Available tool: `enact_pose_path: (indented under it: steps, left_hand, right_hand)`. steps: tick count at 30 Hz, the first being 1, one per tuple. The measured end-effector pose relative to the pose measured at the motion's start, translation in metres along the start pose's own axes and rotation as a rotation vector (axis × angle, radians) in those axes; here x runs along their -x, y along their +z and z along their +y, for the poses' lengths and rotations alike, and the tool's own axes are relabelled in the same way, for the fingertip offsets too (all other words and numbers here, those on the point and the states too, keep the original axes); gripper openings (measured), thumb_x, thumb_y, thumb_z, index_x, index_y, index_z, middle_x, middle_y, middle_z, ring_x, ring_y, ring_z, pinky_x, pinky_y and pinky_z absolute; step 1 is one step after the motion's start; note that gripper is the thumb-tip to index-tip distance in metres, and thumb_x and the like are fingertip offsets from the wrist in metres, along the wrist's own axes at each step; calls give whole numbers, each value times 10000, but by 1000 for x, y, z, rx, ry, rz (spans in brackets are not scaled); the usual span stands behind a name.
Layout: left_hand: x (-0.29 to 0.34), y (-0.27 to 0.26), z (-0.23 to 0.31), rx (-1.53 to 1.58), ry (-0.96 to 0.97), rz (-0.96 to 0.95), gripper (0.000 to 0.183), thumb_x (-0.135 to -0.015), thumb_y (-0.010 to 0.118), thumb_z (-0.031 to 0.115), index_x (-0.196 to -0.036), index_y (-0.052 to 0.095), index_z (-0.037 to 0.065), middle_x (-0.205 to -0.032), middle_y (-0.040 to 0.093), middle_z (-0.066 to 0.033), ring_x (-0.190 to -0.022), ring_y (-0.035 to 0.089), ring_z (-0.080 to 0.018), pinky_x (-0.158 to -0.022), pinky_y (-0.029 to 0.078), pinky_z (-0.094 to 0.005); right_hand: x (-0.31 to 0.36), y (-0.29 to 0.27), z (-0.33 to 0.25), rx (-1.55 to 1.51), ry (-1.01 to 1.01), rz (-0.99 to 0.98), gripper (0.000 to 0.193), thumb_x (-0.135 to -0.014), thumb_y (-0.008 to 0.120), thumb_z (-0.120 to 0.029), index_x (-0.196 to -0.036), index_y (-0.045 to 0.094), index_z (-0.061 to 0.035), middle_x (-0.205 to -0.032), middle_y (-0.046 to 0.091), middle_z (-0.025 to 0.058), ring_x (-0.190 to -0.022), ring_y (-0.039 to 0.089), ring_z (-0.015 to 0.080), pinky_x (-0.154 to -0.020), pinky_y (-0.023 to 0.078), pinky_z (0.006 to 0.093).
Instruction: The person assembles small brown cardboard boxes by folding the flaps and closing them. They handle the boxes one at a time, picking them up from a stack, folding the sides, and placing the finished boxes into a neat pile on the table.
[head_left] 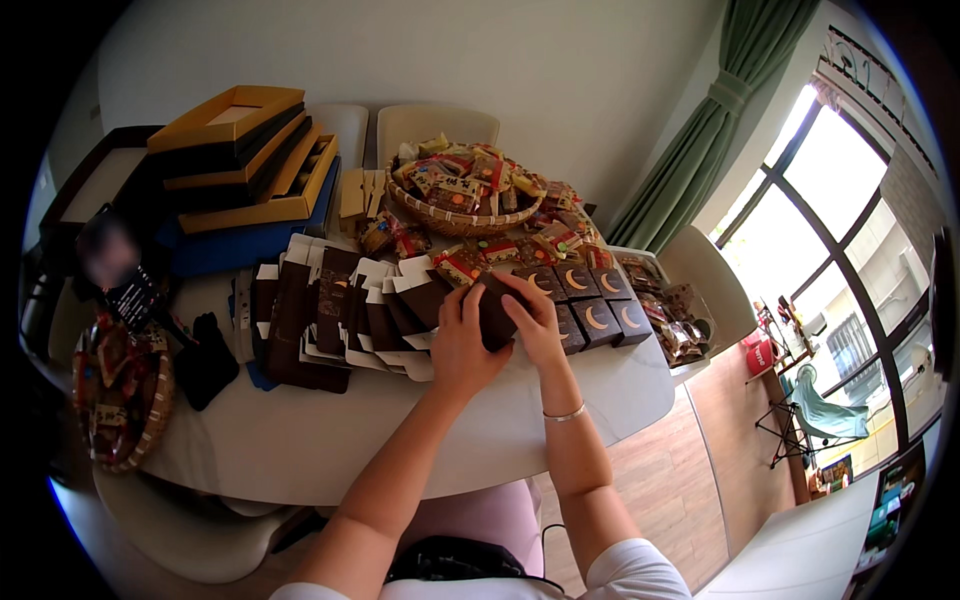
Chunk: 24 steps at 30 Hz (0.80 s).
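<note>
Both of my hands are closed around a small dark brown box [495, 318] above the table. My left hand [465, 345] grips its left side, and my right hand [537, 322] holds the right side and top edge. To the right stand rows of finished-looking dark boxes [597, 322] with crescent moons on top. On the left lies a fanned row of flat brown and white box blanks [330, 310]. Wrapped snacks [465, 263] lie loose just behind my hands, in front of a woven basket [460, 222] heaped with more of them.
Yellow and black box trays [240, 120] are stacked at the back left. A second snack basket [160, 420] and a black cloth-like item [205, 365] are at the left. A clear container of packets [675, 335] sits at the right edge, beside a chair [705, 280].
</note>
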<state>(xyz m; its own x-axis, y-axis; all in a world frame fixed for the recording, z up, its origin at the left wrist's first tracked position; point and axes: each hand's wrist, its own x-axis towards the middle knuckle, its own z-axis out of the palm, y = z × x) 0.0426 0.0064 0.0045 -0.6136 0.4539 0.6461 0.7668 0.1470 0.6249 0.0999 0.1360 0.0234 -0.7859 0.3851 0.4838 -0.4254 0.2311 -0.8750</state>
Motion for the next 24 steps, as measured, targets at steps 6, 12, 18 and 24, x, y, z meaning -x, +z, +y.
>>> enact_pose_path:
  steps: [6, 12, 18, 24]
  left_hand:
    - [-1, -2, 0, -38, 17, 15, 886, -635, 849, 184, -1393, 396, 108, -1329, 449, -153, -1200, 512, -374, -825, 570, -452]
    - [-1, -4, 3, -32, 20, 14, 898, -633, 851, 178, -1405, 397, 118, -1323, 456, -150, -1190, 520, -372, -829, 568, -458]
    - [-1, -2, 1, -25, 23, 38, 899, -626, 847, 171, -1407, 404, 124, -1319, 459, -148, -1187, 520, -372, -828, 568, -454]
    - [-3, -5, 3, -61, 34, 34, 901, -634, 831, 161, -1419, 389, 124, -1320, 452, -147, -1183, 519, -371, -815, 573, -451]
  right_hand:
    - [0, 3, -1, -20, 12, 18, 342, -961, 580, -54, -1297, 597, 4, -1207, 634, 80, -1073, 603, 140, -898, 502, 258]
    - [-1, 2, 1, 1, -29, 33, 340, -963, 567, -34, -1299, 594, 9, -1190, 640, 69, -1055, 600, 122, -882, 494, 247]
    - [-1, 3, 1, 47, -29, 32, 347, -967, 565, -36, -1311, 592, -1, -1197, 639, 66, -1064, 595, 124, -896, 485, 246]
    - [-2, 0, -2, 8, 38, 26, 358, -983, 530, -40, -1335, 577, 7, -1254, 631, 79, -1130, 584, 141, -969, 457, 268]
